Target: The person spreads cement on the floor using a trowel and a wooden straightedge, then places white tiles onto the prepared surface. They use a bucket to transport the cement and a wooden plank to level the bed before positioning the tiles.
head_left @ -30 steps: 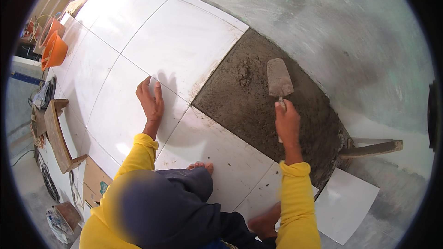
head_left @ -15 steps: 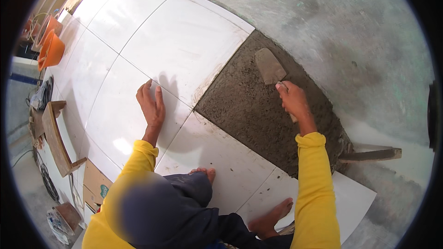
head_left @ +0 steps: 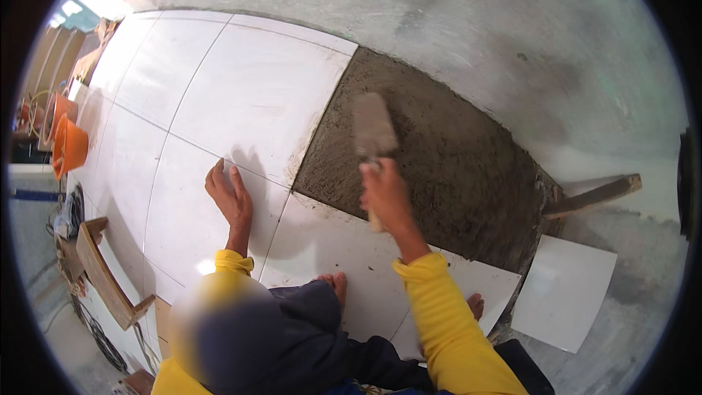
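Note:
My right hand (head_left: 385, 194) is closed round the handle of a trowel (head_left: 374, 124), whose flat blade, coated in mortar and slightly blurred, is over the bed of grey mortar (head_left: 453, 175). That bed fills the gap between the white tiles and the wall. My left hand (head_left: 230, 194) is held over a laid white floor tile (head_left: 197, 197), fingers apart and nothing in them; its shadow falls beside it. Whether its fingertips touch the tile, I cannot tell.
A loose white tile (head_left: 564, 292) lies at the right, below a wooden piece (head_left: 592, 196) by the wall. Farther left are orange buckets (head_left: 69, 148), a wooden frame (head_left: 102, 271) and cables (head_left: 102, 336). The grey wall (head_left: 468, 22) borders the mortar.
My right hand has swept the trowel left across the mortar, toward the laid tiles. The view has shifted, showing more of the loose tile. My left hand stays over the same tile.

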Action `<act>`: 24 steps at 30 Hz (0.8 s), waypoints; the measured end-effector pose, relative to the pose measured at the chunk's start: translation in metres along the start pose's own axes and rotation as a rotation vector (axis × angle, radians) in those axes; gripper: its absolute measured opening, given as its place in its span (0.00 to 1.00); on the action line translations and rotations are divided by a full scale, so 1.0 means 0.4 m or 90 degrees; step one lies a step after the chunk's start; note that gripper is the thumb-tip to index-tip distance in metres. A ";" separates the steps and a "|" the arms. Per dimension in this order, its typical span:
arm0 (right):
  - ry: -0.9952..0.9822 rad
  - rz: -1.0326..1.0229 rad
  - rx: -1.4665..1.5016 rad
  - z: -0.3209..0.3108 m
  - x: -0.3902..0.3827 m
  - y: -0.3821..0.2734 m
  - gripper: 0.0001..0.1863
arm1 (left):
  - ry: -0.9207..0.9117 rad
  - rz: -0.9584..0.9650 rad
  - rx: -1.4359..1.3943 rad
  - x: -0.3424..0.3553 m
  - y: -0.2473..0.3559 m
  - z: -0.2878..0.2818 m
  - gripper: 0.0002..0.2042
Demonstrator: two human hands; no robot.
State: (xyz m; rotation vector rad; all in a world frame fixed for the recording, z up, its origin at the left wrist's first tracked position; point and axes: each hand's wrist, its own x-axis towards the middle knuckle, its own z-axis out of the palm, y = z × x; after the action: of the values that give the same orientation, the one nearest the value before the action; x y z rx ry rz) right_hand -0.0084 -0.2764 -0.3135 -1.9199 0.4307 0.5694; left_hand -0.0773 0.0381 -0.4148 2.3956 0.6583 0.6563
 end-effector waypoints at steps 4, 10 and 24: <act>0.023 0.013 0.028 0.025 0.031 -0.039 0.27 | -0.006 -0.004 -0.013 -0.003 -0.016 0.008 0.22; 0.183 0.085 0.395 -0.048 0.016 0.103 0.24 | -0.014 -0.010 -0.001 -0.001 0.003 -0.003 0.22; -0.015 0.043 0.636 0.222 0.267 -0.208 0.18 | -0.024 -0.033 -0.031 0.001 0.018 -0.004 0.21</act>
State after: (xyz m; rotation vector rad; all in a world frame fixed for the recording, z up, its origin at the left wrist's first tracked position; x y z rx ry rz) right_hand 0.1069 -0.1664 -0.3426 -0.9428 0.6173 0.3137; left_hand -0.0756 0.0337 -0.4089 2.3321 0.6790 0.5966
